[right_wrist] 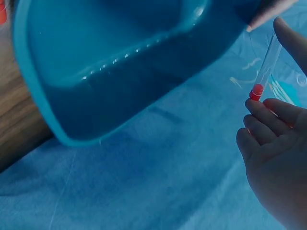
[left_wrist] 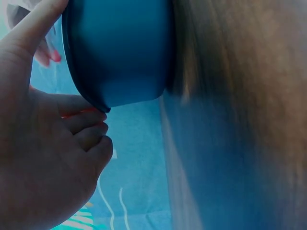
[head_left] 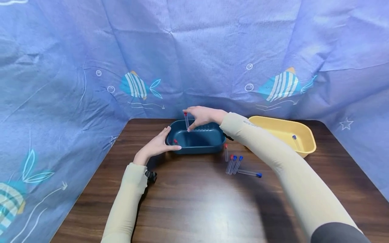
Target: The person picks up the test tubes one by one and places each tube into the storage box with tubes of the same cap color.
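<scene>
My right hand (head_left: 205,114) holds a clear test tube (head_left: 186,122) with a red cap above the dark blue basin (head_left: 197,150). In the right wrist view, the thumb is at one end of the tube (right_wrist: 269,62) and the fingers at its red cap (right_wrist: 257,92). My left hand (head_left: 155,144) grips the left end of this basin, thumb at the front rim and fingers towards the back. Close up in the left wrist view, its fingers curl at the basin's rim. Another red-capped tube (head_left: 176,142) lies inside the basin, near the left thumb.
A yellow basin (head_left: 273,127) stands at the back right with a blue-capped tube (head_left: 294,137) in it. Several red- and blue-capped tubes (head_left: 233,166) lie on the brown table (head_left: 182,202) between the basins and towards me. A fish-patterned blue cloth (head_left: 200,60) hangs behind.
</scene>
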